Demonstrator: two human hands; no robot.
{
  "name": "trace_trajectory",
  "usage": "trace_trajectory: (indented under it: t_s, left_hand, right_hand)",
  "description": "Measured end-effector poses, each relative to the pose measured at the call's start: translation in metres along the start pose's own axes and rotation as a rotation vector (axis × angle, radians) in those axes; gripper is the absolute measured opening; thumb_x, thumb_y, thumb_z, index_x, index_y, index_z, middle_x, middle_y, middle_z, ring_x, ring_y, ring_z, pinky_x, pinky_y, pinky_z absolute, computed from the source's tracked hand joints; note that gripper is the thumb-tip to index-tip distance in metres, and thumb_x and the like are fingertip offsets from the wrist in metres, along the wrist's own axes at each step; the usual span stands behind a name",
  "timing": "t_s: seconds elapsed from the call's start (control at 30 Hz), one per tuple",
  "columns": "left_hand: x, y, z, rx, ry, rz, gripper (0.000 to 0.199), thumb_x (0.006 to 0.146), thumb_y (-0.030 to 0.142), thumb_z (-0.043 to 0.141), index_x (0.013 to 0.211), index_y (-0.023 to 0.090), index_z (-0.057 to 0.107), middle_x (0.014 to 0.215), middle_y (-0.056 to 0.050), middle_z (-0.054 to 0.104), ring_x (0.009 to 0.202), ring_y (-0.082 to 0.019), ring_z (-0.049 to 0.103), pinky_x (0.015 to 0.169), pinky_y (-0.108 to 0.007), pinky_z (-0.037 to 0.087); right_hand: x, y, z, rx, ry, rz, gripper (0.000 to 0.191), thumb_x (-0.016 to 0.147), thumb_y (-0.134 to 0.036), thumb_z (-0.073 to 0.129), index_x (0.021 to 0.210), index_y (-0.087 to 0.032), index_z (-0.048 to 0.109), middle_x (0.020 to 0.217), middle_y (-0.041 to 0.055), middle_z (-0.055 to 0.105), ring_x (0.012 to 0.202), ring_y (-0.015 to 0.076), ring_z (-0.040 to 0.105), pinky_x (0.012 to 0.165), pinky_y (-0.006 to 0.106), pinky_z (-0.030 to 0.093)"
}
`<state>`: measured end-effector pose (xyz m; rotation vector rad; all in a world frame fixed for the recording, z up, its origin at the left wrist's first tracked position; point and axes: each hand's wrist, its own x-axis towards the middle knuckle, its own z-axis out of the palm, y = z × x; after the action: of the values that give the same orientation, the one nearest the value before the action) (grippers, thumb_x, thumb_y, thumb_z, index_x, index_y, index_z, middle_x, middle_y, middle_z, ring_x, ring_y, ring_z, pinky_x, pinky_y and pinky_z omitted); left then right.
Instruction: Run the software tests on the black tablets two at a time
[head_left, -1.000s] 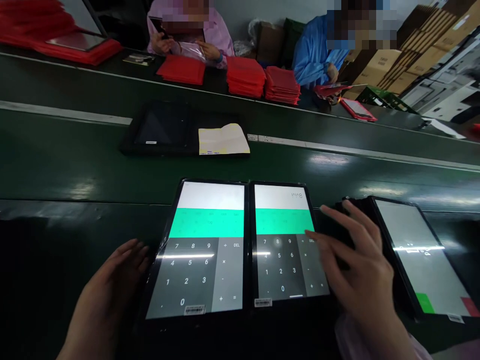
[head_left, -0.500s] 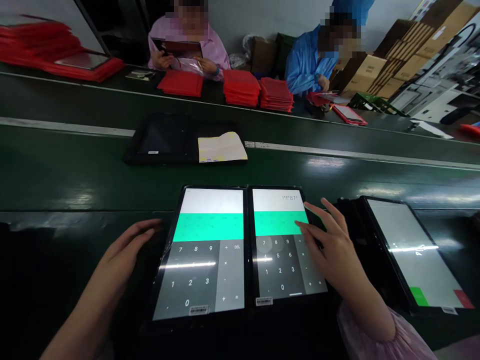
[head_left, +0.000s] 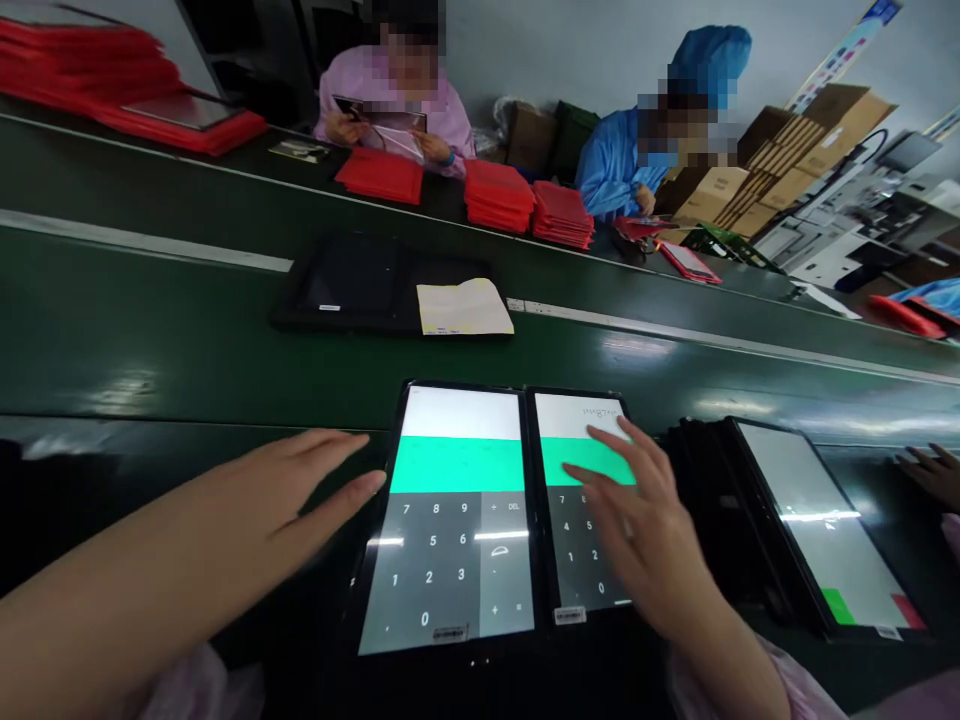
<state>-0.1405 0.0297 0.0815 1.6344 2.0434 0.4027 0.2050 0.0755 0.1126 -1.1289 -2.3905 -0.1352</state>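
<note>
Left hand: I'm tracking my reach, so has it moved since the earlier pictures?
Yes. The left hand has moved right: its fingertips, once short of the left tablet, now reach its edge.

On the left tablet [head_left: 450, 520], the calculator keypad [head_left: 431, 570] reads 7 8 9, 5 6, 1 2 3, 0 and DEL; the right tablet's display [head_left: 562, 415] shows small figures, only 87 legible.

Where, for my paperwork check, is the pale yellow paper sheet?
In the head view, the pale yellow paper sheet lies on the green conveyor belt, at the right end of a black tablet, beyond the calculator tablet.
</note>
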Motion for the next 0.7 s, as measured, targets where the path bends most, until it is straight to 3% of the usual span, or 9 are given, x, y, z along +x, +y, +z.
trace_trajectory:
  t_s: [0.13, 0.27, 0.37, 0.5, 0.6, 0.7]
  left_hand:
    - [-0.009, -0.024, 0.007, -0.019, -0.026, 0.019, 0.09, 0.089, 0.084, 0.027, 0.139, 0.027, 0.074, 0.151, -0.006, 0.068, 0.142, -0.033, 0.061, 0.114, -0.047, 0.053]
    - [-0.017, -0.034, 0.003, -0.036, 0.006, 0.045, 0.074, 0.096, 0.075, 0.034, 0.143, 0.031, 0.071, 0.153, -0.002, 0.066, 0.142, -0.031, 0.061, 0.113, -0.046, 0.054]
    - [-0.016, -0.029, -0.006, -0.06, 0.01, 0.021, 0.074, 0.095, 0.075, 0.036, 0.145, 0.03, 0.069, 0.156, -0.003, 0.064, 0.145, -0.034, 0.058, 0.115, -0.05, 0.052]
    - [-0.001, -0.013, -0.015, -0.065, -0.091, -0.058, 0.087, 0.083, 0.082, 0.04, 0.141, 0.026, 0.072, 0.154, -0.008, 0.065, 0.138, -0.04, 0.063, 0.113, -0.055, 0.052]
    - [0.01, -0.002, -0.012, -0.04, -0.158, -0.009, 0.085, 0.081, 0.08, 0.045, 0.134, 0.023, 0.077, 0.149, -0.012, 0.069, 0.139, -0.041, 0.062, 0.114, -0.053, 0.051]
    - [0.014, 0.002, -0.003, 0.017, -0.176, 0.027, 0.082, 0.086, 0.079, 0.045, 0.135, 0.02, 0.076, 0.154, -0.015, 0.064, 0.141, -0.041, 0.061, 0.113, -0.051, 0.052]
  right_hand:
    - [0.02, -0.04, 0.019, 0.06, -0.167, -0.092, 0.036, 0.109, -0.026, 0.047, 0.12, -0.022, 0.08, 0.147, 0.0155, 0.063, 0.153, 0.0412, 0.045, 0.104, 0.062, 0.063]
    - [0.028, -0.045, 0.032, 0.021, -0.212, -0.101, 0.038, 0.109, -0.027, 0.045, 0.124, -0.023, 0.08, 0.152, 0.0169, 0.059, 0.154, 0.0446, 0.041, 0.103, 0.067, 0.062]
    - [0.026, -0.038, 0.032, -0.005, -0.154, -0.068, 0.037, 0.108, -0.025, 0.046, 0.116, -0.022, 0.082, 0.146, 0.0161, 0.065, 0.15, 0.0425, 0.048, 0.102, 0.066, 0.064]
    - [0.024, -0.04, 0.033, -0.084, -0.072, -0.043, 0.035, 0.106, -0.021, 0.048, 0.106, -0.02, 0.083, 0.134, 0.016, 0.071, 0.143, 0.0407, 0.056, 0.101, 0.065, 0.064]
    - [0.026, -0.048, 0.038, -0.058, -0.079, -0.077, 0.035, 0.107, -0.023, 0.048, 0.114, -0.022, 0.082, 0.14, 0.0151, 0.069, 0.145, 0.0413, 0.053, 0.1, 0.064, 0.065]
    - [0.027, -0.049, 0.039, -0.025, -0.068, -0.088, 0.035, 0.107, -0.021, 0.048, 0.111, -0.02, 0.083, 0.141, 0.0151, 0.069, 0.146, 0.0422, 0.052, 0.101, 0.064, 0.064]
